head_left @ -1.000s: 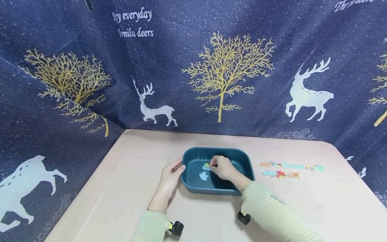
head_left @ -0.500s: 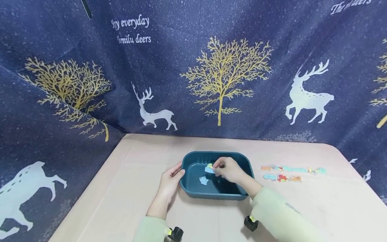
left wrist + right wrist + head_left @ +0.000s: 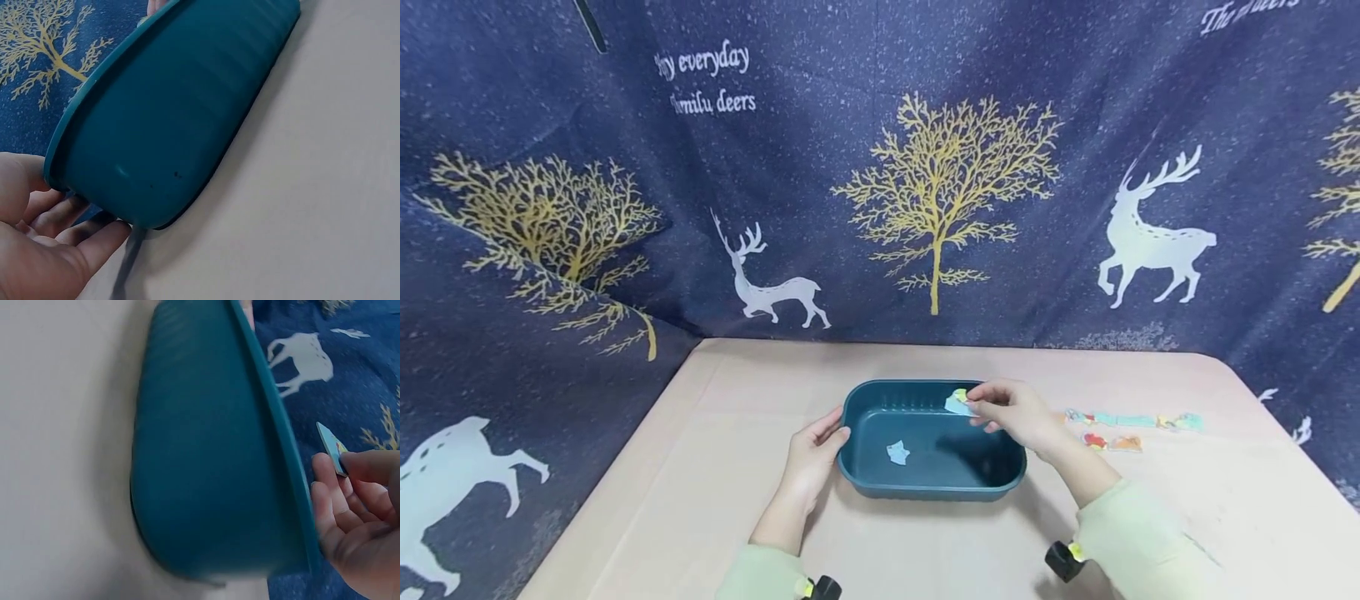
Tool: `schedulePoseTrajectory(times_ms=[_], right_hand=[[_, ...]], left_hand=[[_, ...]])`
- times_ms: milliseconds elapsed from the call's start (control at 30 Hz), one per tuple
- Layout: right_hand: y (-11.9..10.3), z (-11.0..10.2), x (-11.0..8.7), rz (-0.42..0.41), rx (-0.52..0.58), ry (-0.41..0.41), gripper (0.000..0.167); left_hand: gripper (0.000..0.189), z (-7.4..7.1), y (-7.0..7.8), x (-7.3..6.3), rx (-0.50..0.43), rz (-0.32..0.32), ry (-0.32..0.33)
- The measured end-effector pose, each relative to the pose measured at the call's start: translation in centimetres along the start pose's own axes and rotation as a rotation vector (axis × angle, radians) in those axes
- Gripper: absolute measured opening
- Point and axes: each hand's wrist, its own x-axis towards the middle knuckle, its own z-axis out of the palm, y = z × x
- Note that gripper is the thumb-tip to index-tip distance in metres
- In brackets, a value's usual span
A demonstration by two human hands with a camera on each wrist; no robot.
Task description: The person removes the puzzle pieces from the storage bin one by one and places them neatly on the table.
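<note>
A dark teal plastic tub [image 3: 932, 492] stands on the table with my left hand [image 3: 811, 460] at its left end. The left wrist view shows that hand's thumb at the tub's rim [image 3: 57, 140] and its fingers curled below. My right hand [image 3: 1021, 417] pinches a light blue jigsaw puzzle piece [image 3: 956, 406] with a yellow patch, above the tub's back right part. Seen from the right wrist, the puzzle piece [image 3: 330, 447] is thin and held between thumb and fingertip. Another pale blue puzzle piece [image 3: 897, 452] lies on the tub floor, left of its middle.
To the tub's right, an upper row of joined puzzle pieces [image 3: 1135, 421] lies on the pale tabletop [image 3: 700, 483]. A shorter row [image 3: 1126, 443] sits in front of it, partly behind my right hand. A dark blue printed cloth [image 3: 880, 208] hangs behind the table.
My right hand has lifted the light blue puzzle piece from the tub floor and carried it up and to the right. My left hand keeps its hold on the tub.
</note>
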Motion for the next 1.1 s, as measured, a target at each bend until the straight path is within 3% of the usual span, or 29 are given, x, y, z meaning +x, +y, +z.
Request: schedulePoseTrajectory(times_ms=[800, 1100], right_hand=[[3.6, -6.3, -5.5, 0.079, 0.149, 0.072, 0.042], [5.5, -8.4, -6.9, 0.104, 0.261, 0.095, 0.018]], left_hand=[[0.043, -0.2, 0.3, -0.3, 0.051, 0.002, -0.012], [0.043, -0.1, 0.6, -0.2, 0.064, 0.023, -0.019]])
